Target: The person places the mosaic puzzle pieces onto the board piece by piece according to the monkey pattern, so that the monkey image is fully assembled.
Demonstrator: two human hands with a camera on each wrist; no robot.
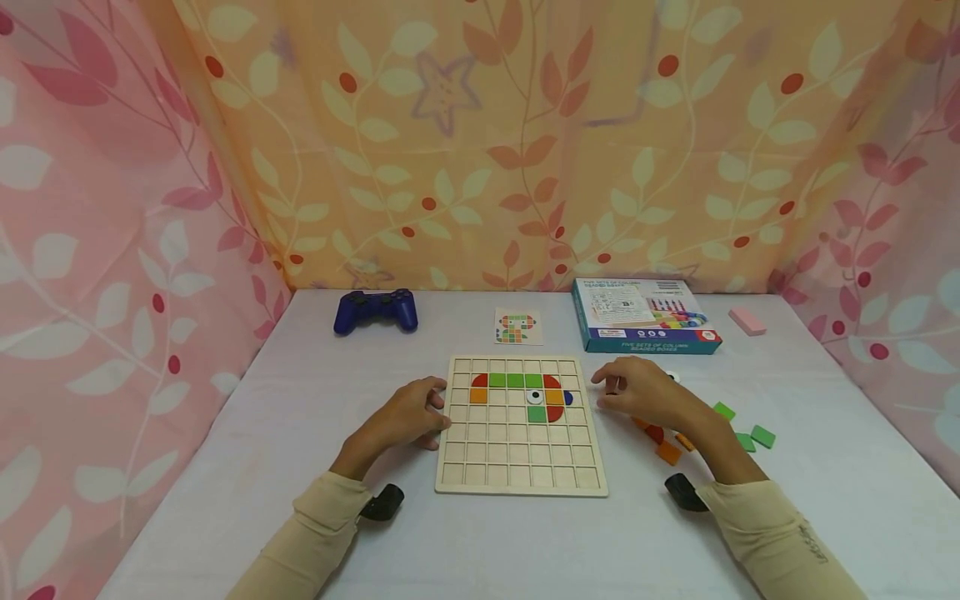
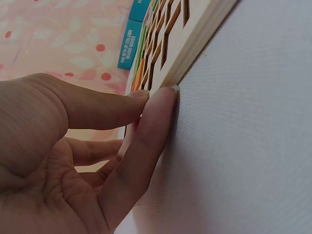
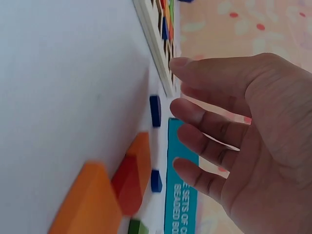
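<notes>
Head view: the right hand (image 1: 651, 392), relaxed and empty, partly hides flat coloured tiles (image 1: 667, 452) right of the pale-wood grid board (image 1: 487, 454) mid-table. Left wrist: the bent-fingered left hand (image 2: 53, 170) touches its left edge, grip unclear. Right wrist: the board is cut off.

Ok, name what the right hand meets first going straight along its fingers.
Most likely the wooden grid board, at its right edge; the height of the right hand is unclear, so it might pass over.
</notes>
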